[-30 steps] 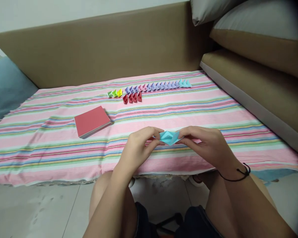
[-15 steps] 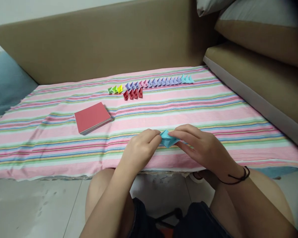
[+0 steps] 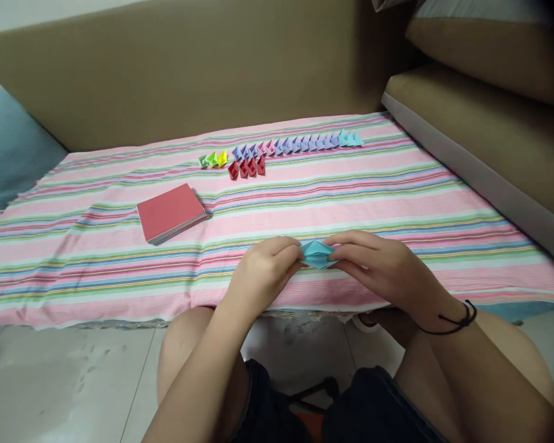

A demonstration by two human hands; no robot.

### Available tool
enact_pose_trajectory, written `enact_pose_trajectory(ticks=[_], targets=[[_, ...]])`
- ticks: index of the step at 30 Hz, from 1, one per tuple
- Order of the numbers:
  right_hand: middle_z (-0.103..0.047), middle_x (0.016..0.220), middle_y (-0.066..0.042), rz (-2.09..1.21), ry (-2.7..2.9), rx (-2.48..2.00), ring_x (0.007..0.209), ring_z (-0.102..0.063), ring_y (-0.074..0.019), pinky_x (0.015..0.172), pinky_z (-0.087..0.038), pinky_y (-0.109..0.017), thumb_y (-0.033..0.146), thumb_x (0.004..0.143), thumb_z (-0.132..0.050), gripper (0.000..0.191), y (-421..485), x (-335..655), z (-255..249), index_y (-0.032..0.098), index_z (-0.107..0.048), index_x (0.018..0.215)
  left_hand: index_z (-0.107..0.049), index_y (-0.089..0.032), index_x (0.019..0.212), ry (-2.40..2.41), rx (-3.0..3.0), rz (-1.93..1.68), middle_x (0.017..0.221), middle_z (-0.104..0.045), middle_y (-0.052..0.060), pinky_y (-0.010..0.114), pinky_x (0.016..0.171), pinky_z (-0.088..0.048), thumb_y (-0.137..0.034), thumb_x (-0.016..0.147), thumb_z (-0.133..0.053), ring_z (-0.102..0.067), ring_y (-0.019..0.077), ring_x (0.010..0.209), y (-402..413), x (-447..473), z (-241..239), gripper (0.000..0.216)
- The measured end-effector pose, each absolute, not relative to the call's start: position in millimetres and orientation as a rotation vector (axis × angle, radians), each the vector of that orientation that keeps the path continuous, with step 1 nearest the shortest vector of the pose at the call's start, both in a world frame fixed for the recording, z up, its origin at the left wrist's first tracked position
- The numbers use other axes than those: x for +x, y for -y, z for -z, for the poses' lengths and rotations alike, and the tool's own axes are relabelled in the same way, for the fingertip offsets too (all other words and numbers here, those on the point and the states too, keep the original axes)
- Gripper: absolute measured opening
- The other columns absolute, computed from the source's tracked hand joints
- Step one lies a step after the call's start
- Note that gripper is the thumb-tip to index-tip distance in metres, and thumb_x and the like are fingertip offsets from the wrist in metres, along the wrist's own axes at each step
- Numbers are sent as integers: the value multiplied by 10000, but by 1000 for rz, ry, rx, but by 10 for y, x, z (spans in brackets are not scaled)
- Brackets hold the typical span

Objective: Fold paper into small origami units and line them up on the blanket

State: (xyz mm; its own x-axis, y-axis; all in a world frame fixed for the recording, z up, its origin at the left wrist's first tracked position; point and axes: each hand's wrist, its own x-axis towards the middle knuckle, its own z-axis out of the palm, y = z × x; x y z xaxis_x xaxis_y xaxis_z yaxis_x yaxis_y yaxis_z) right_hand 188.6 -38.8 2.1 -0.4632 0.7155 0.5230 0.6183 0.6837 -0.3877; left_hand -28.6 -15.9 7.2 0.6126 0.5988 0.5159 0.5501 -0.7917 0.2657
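While my left hand [image 3: 264, 264] pinches one end of the light-blue folded paper [image 3: 317, 256], my right hand [image 3: 379, 261] is closed on its other end, over the striped cloth [image 3: 351, 197] near its front edge; a red-topped block [image 3: 170, 211] lies left of the cloth's middle, and a row of small folded papers [image 3: 296, 146] runs near the far edge, four red ones [image 3: 252, 168] just in front
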Motion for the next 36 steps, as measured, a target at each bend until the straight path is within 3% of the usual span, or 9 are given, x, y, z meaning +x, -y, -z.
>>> enact_pose_trajectory(ticks=[6, 12, 18, 25, 30, 33, 36], targets=[[-718, 834, 1, -360, 2046, -1077, 794, -687, -192, 664, -545, -297, 222, 813, -616, 52, 388, 1908, -85, 250, -649, 785, -574, -184, 673, -995, 2339, -973, 740, -665, 14, 236, 611, -456, -116, 750, -614, -624, 140, 694, 188, -235, -144, 111], [-709, 652, -11, -1069, 1700, -1223, 619, -690, -179, 539, -564, -266, 375, 767, -675, 165, 389, 1876, -99, 212, -654, 782, -578, -179, 647, -1105, 1592, -785, 528, -619, -16, 225, 450, -434, -299, 691, -718, -580, 125, 476, 178, -200, -141, 189], [-714, 612, -30, -1389, 1415, -1204, 603, -705, -205, 560, -608, -315, 422, 663, -748, 260, 321, 1855, -66, 199, -645, 746, -609, -164, 657, -1023, 1245, -769, 588, -692, 20, 296, 620, -560, -290, 600, -792, -685, 175, 606, 124, -162, -107, 229], [-706, 612, -16, -1257, 1380, -1259, 625, -706, -203, 585, -595, -296, 379, 650, -773, 267, 322, 1850, -36, 198, -622, 775, -599, -157, 776, -1060, 1344, -857, 589, -671, 7, 243, 564, -523, -257, 665, -746, -671, 153, 580, 139, -117, -85, 209], [-705, 696, -6, -987, 1583, -1199, 676, -699, -182, 611, -572, -271, 288, 755, -700, 99, 374, 1818, -27, 212, -636, 755, -583, -221, 1043, -1050, 1629, -956, 815, -712, 6, 215, 555, -501, -228, 655, -756, -684, 151, 687, 183, -71, -72, 425], [-701, 717, -3, -890, 1671, -1171, 691, -691, -181, 632, -570, -282, 267, 770, -683, 62, 399, 1778, -40, 221, -641, 772, -674, -206, 913, -1065, 1703, -988, 850, -731, 27, 235, 633, -527, -249, 689, -733, -693, 183, 806, 202, -58, -78, 235], [-701, 733, -8, -877, 1679, -1182, 707, -694, -191, 631, -570, -289, 273, 768, -684, 81, 414, 1746, -55, 223, -627, 797, -694, -187, 775, -1067, 1645, -1028, 801, -738, 22, 250, 678, -542, -260, 672, -749, -698, 182, 767, 200, -67, -82, 138]])
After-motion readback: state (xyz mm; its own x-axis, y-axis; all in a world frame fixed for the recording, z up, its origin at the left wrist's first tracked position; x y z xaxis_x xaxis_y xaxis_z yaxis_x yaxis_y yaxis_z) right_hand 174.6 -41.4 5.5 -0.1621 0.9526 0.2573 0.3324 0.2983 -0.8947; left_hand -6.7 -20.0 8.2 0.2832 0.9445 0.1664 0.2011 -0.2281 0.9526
